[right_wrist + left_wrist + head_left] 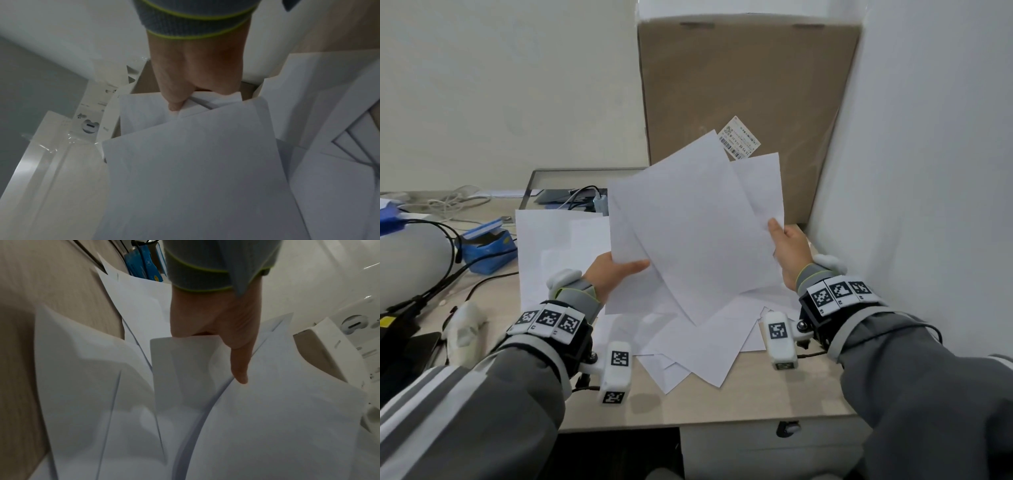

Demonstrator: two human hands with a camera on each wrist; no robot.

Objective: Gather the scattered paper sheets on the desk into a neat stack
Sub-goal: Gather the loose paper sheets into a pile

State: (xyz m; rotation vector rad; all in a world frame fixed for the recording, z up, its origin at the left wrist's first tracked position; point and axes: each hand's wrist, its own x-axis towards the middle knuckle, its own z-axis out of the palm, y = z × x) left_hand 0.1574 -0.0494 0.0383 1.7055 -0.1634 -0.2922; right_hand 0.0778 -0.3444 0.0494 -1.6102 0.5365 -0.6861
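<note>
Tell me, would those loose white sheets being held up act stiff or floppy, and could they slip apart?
Probably floppy: the held sheets curve between the left hand and right hand. They look light, pinched only at the edges. They could slide apart, since they already fan out at different angles, like the sheets on the desk.

The held sheets (695,233) hide the fingers of both hands and much of the desk sheets (558,246).

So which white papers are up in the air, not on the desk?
The fanned white paper sheets gripped by left hand and right hand; the others lie flat.
</note>
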